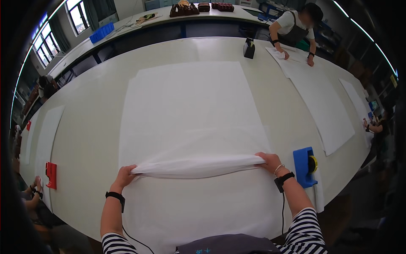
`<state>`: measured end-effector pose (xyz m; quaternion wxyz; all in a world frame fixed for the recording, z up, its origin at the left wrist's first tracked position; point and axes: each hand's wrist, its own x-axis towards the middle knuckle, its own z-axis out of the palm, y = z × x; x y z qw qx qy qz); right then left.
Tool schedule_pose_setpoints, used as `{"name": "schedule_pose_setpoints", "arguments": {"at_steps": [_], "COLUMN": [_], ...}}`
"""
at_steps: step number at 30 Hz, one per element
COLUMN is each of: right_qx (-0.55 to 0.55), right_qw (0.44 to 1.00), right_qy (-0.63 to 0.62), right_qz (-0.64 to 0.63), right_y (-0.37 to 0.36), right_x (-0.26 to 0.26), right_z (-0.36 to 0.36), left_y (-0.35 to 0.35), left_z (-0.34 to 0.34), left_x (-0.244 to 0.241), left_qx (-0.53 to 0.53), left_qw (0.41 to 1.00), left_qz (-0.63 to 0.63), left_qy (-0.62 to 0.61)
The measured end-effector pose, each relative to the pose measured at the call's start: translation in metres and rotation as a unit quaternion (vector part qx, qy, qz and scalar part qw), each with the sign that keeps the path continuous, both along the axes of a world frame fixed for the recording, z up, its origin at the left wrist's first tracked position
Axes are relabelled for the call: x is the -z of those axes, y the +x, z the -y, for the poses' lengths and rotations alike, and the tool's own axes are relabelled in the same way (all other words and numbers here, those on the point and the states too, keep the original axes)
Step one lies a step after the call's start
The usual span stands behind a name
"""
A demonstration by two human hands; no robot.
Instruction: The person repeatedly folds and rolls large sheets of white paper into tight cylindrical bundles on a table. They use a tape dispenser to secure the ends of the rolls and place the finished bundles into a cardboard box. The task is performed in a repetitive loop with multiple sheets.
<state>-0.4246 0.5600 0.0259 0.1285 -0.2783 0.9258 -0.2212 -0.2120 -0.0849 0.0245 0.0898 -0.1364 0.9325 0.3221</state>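
A large white sheet of thin paper or fabric [190, 98] lies across the table before me. Its gathered fold [196, 166] runs crosswise between my hands. At the fold's left end, my left hand [125, 177] grips it between thumb and fingers. The right end is pinched in my right hand [269, 163]. More of the white material [203, 203] spreads from the fold towards my body. To the right of my right wrist stands a blue tape dispenser [303, 166] with a yellow-edged roll.
On the pale table [88, 127], a red tape dispenser [51, 175] stands left and a black one [249, 48] at the back. A co-worker [293, 27] handles another white sheet [320, 108] at back right. Other people work at both side edges. A white roll [319, 193] lies beside the blue dispenser.
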Motion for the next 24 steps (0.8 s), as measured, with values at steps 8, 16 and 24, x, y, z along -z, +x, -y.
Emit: {"name": "schedule_pose_setpoints", "arguments": {"at_steps": [8, 16, 24], "right_qx": [0.057, 0.077, 0.367], "right_qw": [0.963, 0.967, 0.913], "right_qy": [0.060, 0.104, -0.085], "right_qz": [0.256, 0.221, -0.155], "right_y": [-0.042, -0.039, 0.000], "right_x": [-0.028, -0.034, -0.020], "right_z": [0.010, 0.024, -0.002], "left_y": [-0.066, -0.081, -0.107], "left_z": [-0.015, -0.213, -0.342], "left_x": [-0.061, -0.056, 0.021], "left_qx": [-0.027, 0.276, 0.207], "left_qw": [0.953, 0.940, 0.932], "left_qz": [0.269, -0.087, -0.171], "left_qy": [-0.135, -0.182, -0.245]}}
